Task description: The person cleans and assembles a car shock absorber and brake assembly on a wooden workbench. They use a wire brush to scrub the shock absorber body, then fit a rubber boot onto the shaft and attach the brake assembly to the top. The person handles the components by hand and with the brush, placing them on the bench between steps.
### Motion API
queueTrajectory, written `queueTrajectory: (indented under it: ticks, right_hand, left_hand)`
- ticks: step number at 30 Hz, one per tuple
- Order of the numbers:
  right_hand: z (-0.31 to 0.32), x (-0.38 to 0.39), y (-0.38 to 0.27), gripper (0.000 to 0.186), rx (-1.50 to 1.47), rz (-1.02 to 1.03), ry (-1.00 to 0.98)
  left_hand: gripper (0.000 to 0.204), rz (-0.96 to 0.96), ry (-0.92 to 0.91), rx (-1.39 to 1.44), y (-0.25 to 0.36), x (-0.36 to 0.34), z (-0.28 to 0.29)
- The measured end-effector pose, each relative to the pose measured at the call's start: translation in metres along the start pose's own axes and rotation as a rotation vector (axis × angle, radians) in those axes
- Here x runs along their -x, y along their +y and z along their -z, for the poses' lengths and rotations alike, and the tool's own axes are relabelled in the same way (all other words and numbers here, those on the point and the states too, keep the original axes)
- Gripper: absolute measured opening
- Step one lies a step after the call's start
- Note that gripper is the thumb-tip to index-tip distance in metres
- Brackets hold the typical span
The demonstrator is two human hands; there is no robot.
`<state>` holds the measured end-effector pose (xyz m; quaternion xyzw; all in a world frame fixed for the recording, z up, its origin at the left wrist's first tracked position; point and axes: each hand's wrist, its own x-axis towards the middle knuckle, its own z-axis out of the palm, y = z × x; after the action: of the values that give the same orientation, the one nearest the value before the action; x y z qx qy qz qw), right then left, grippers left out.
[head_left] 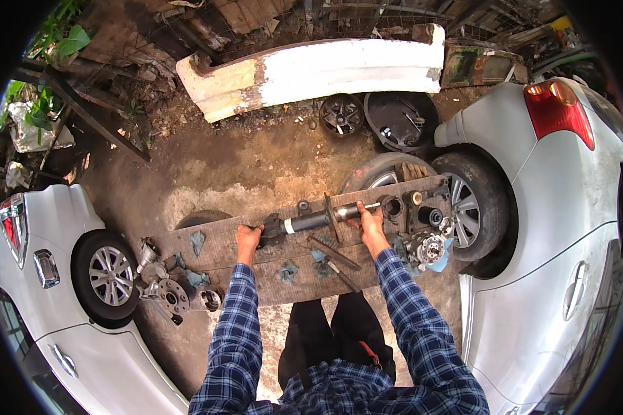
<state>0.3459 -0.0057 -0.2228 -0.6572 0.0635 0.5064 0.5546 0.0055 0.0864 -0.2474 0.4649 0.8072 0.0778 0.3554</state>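
Observation:
A shock absorber strut (310, 221) with a dark body, a pale band and a round spring plate lies across the wooden board (221, 259) before me. My left hand (248, 239) is closed around the dark bracket end. Toward the other end, past the spring plate, my right hand (371, 225) grips the rod section. Just below the strut are a dark flat bar (335, 253) and a thin-handled tool (344, 277). Crumpled blue rags (288, 272) are scattered on the board. Near my right hand sit a metal ring (392, 206), a black cylindrical part (430, 216) and a round metal assembly (428, 249).
Silver car bodies stand at left (97, 353) and right (533, 290), with wheels beside the board. A brake disc or hub (173, 296) and other parts lie at its left end. Beyond are a loose tyre (367, 169), a black basin (401, 142) and a white bumper (346, 66).

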Motion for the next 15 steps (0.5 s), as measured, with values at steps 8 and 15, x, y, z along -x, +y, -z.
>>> queueTrajectory:
  ticks: [8, 15]
  right_hand:
    - [0.008, 0.001, 0.000, 0.061, 0.094, -0.032, 0.017]
    - [0.009, 0.014, 0.005, 0.080, 0.067, 0.003, -0.048]
  left_hand:
    - [0.044, -0.102, -0.079, -0.073, 0.008, 0.003, 0.000]
    - [0.046, -0.029, -0.024, 0.020, -0.006, 0.005, -0.009]
